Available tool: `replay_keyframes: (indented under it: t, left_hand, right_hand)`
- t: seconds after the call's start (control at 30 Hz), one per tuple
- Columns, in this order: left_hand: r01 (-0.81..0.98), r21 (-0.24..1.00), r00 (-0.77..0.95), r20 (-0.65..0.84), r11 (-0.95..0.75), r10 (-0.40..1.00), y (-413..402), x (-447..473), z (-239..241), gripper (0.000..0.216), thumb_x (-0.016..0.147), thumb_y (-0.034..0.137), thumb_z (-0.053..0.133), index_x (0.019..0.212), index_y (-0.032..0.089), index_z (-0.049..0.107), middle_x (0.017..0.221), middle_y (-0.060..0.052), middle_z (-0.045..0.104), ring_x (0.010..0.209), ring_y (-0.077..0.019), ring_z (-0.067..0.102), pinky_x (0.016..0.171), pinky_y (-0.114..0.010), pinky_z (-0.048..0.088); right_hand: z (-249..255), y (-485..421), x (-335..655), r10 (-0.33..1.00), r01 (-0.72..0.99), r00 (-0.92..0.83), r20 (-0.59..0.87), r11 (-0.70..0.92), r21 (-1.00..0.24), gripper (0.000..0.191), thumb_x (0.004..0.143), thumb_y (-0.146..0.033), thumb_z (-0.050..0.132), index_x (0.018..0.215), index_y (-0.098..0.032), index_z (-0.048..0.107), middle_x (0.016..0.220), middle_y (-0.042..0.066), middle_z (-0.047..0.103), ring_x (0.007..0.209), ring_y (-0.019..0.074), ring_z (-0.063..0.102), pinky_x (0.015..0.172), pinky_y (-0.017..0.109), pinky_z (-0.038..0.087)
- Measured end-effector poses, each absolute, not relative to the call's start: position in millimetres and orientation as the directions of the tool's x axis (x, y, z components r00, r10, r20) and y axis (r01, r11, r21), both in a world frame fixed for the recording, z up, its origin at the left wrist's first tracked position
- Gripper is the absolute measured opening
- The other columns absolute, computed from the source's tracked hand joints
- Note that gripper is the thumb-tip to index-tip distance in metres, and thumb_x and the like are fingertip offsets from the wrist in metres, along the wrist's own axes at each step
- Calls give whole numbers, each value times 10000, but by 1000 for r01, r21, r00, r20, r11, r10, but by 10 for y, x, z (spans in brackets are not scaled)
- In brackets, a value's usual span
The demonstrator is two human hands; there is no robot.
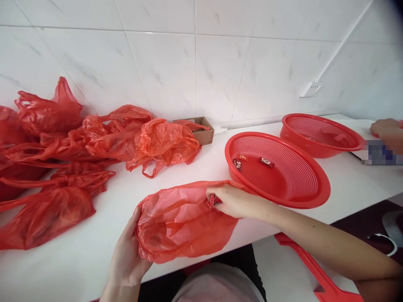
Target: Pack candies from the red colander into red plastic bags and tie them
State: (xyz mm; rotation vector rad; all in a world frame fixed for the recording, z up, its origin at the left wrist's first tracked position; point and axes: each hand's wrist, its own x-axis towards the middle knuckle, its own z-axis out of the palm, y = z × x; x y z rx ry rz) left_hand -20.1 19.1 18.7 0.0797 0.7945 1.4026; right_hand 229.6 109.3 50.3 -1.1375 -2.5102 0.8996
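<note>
My left hand point(128, 247) grips the left side of a red plastic bag point(189, 241), thumb over its rim. The bag's mouth gapes toward me above the front edge of the white table. My right hand point(228, 200) reaches over the bag's right rim, with fingers curled around a small red-wrapped candy point(211, 201). Part of that candy is hidden by the fingers. Just beyond my right hand stands a red plastic basket point(302, 167) with perforated sides. A few small wrapped candies point(267, 162) lie scattered on its bottom.
Crumpled and filled red bags point(59, 209) cover the table's left side. A small cardboard box point(204, 136) stands against the tiled wall. Behind the near basket is a second red basket point(321, 130). At far right, another person's hand point(388, 128) shows. A red plastic stool point(317, 264) is below.
</note>
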Motion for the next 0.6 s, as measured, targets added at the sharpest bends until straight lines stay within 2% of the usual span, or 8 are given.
replay_keyframes:
  t: [0.13,0.23,0.33,0.4,0.47,0.53,0.6]
  left_hand:
    - [-849,485,-36,-448,209,893,183,-179,186,407,991,203,331,964,161,735,897,-70,777,854,-195,738,816,-283,580]
    - [-848,491,-62,-469,202,881,179,-132,222,394,986,189,336,956,175,728,876,-51,777,831,-182,740,805,-273,582]
    - [-843,491,-71,-506,220,860,177,-110,251,405,983,192,328,949,175,732,851,-51,779,787,-176,744,790,-260,583]
    - [-844,482,-75,-540,235,839,178,-99,263,400,980,209,335,963,177,734,859,-50,781,755,-175,744,783,-256,583]
    - [-849,465,-78,-580,251,811,178,-80,276,386,975,231,353,979,181,737,863,-49,782,743,-179,745,792,-258,581]
    - [-853,460,-93,-597,245,797,169,-57,285,361,963,242,383,1000,188,737,886,-48,782,785,-192,744,823,-265,573]
    - [-851,482,-139,-592,210,794,142,-50,270,321,941,237,427,1031,203,734,927,-43,781,873,-212,735,862,-280,561]
  right_hand:
    - [541,1197,2333,764,658,-637,-103,468,-590,57,781,-230,636,771,-244,582,799,18,665,692,203,633,554,325,478]
    - [466,1147,2271,738,662,-653,-170,446,-603,87,782,-313,669,830,-266,613,886,33,690,755,225,657,591,340,497]
    - [539,1079,2269,734,610,-655,-181,372,-700,191,840,-318,620,1030,-319,627,1023,23,706,883,234,676,708,346,538]
    - [726,1107,2349,733,519,-668,-128,335,-786,239,883,-346,575,1116,-311,610,1027,10,712,879,207,684,757,337,551]
    - [951,1257,2509,780,454,-625,-38,323,-831,248,900,-393,551,1105,-267,612,968,9,719,831,181,689,759,325,558]
    - [1107,1536,2735,879,501,-474,57,323,-803,249,906,-402,534,1071,-231,607,942,22,714,835,175,686,765,320,553]
    - [1120,1880,2992,947,667,-304,102,288,-687,244,903,-387,531,1068,-222,603,1035,51,697,919,191,669,809,326,530]
